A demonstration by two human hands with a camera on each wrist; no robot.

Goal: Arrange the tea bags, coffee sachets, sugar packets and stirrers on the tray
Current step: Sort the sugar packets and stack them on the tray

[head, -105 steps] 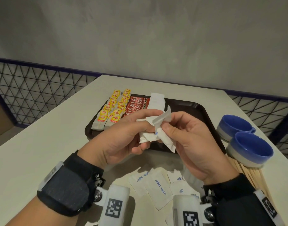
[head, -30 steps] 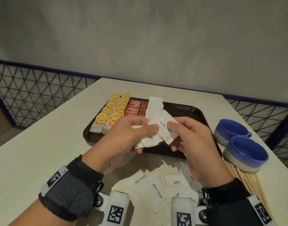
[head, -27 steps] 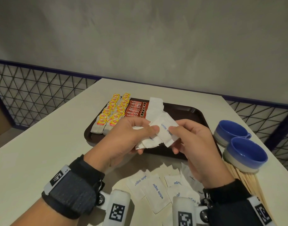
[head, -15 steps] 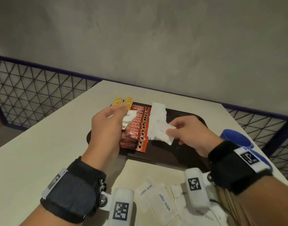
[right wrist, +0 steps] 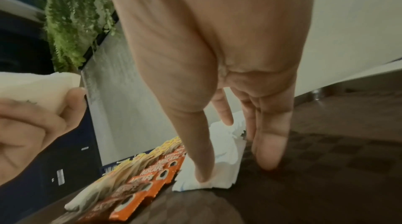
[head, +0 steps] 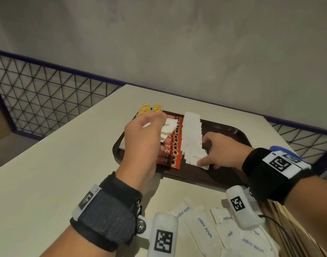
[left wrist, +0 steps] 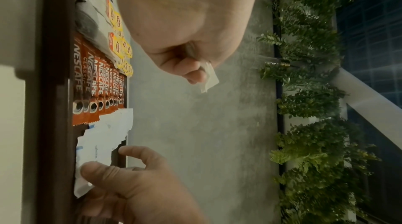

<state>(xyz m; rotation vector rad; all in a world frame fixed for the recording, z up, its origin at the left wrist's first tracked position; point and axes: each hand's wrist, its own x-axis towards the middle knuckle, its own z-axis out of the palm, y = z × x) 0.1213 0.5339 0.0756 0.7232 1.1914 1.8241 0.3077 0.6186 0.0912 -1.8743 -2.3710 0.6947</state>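
A dark brown tray [head: 235, 129] holds yellow tea bags [head: 149, 108], a row of red coffee sachets [head: 171, 153] and a row of white sugar packets [head: 192, 134]. My left hand [head: 151, 127] hovers over the sachets and grips a small bunch of sugar packets [head: 169, 127], whose corner pokes out [left wrist: 208, 79]. My right hand [head: 212, 151] is at the near end of the sugar row. Its straight thumb [right wrist: 202, 159] presses the nearest packet [right wrist: 224, 159] flat on the tray, and its fingers touch the tray floor beside it.
Several loose sugar packets [head: 205, 227] lie on the white table in front of the tray. Wooden stirrers [head: 296, 229] are at the bottom right. A blue cup [head: 286, 154] shows behind my right wrist. A wall and a mesh railing bound the table's far side.
Both hands moved forward from in front of the tray to over it. My right hand took one packet from the bunch and laid it at the near end of the sugar row.
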